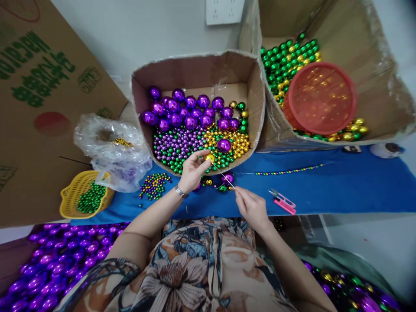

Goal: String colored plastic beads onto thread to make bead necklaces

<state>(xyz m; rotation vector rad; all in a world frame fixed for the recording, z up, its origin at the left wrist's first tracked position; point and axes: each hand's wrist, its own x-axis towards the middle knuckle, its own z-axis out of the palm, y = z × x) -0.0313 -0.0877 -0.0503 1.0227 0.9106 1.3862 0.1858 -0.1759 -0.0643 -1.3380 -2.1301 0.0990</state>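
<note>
My left hand [194, 170] pinches a shiny gold bead [209, 158] over the front edge of a cardboard box [198, 74]. Closed around the lower end of a thin needle [223, 177] is my right hand [251, 207]; the needle's far end reaches the gold bead. Whether the tip is inside the bead is too small to tell. Below my hands, a few strung beads, among them a large purple bead [227, 178], lie on the blue cloth [341, 190]. Inside the box are large purple balls [190, 102], small purple beads [177, 142] and gold beads [238, 145].
A strand of small beads [289, 170] lies to the right, near thread snips [282, 198] and a pink tool [284, 206]. At left stand a yellow basket [69, 195], loose beads [155, 186] and a plastic bag [113, 149]. A red tub [321, 97] sits in another box.
</note>
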